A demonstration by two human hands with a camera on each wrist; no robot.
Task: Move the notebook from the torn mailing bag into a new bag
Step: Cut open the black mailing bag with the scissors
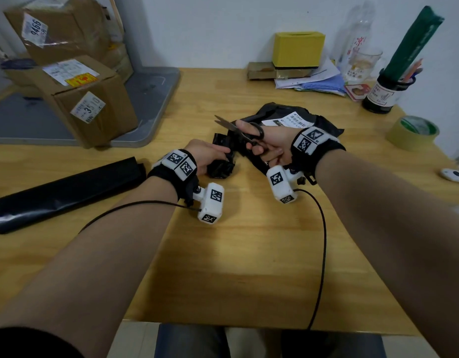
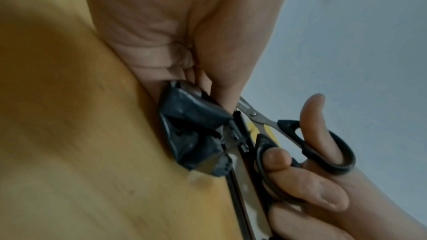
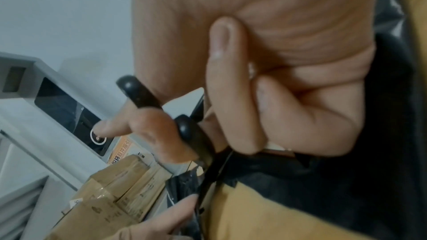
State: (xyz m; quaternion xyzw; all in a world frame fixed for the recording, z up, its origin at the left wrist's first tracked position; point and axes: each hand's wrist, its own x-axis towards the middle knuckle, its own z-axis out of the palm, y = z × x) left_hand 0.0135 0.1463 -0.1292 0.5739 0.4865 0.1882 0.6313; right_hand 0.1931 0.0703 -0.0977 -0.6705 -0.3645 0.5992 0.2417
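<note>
A black torn mailing bag [image 1: 295,120] with a white shipping label lies on the wooden table's middle; the notebook inside is hidden. My right hand [image 1: 267,143] holds black-handled scissors [image 1: 238,129], thumb and fingers through the loops [image 2: 323,145], blades parted and pointing left over the bag. The scissor handles [image 3: 148,96] show again in the right wrist view. My left hand [image 1: 210,156] pinches a crumpled end of the black bag [image 2: 191,134] against the table. A folded new black bag [image 1: 65,189] lies at the left.
Cardboard parcels [image 1: 91,99] sit on a grey stand at the back left. A yellow box [image 1: 298,50], papers, a glass mug, a dark jar with pens and a tape roll [image 1: 412,131] line the back and right. Wrist-camera cables trail toward the near table edge.
</note>
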